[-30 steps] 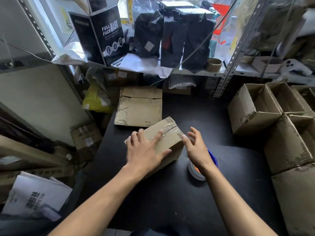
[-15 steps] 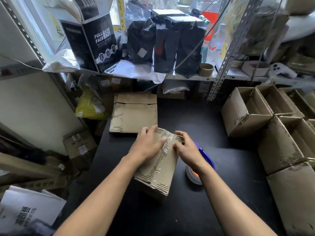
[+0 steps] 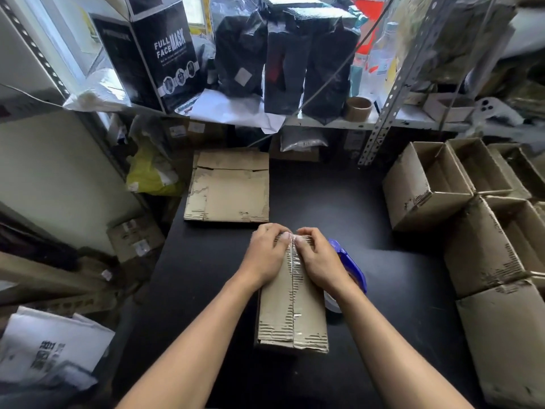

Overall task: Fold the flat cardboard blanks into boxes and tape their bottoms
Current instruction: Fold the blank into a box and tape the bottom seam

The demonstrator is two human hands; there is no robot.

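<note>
Both hands, left hand (image 3: 265, 258) and right hand (image 3: 320, 261), curl over the far end of the upturned brown cardboard box (image 3: 292, 314) mid black table (image 3: 383, 276), thumbs pressing clear tape (image 3: 292, 270) down. Finished open boxes (image 3: 424, 187) at the right edge; flat cardboard blanks (image 3: 230, 190) wait at the far edge.

I am noting the box (image 3: 292, 308) as brown corrugated cardboard, matt, its facing scuffed so the fluting is showing in rough patches. A strip of clear tape (image 3: 294, 278) along its seam is looking glossy and wrinkled. The table (image 3: 368, 255) is reading as a smooth black matt surface. The tape dispenser (image 3: 351, 267) is showing shiny blue plastic. The flat blanks (image 3: 228, 191) and the open boxes (image 3: 427, 187) are showing the same worn cardboard. The shelf upright (image 3: 392, 84) is looking like perforated pale metal.
</note>
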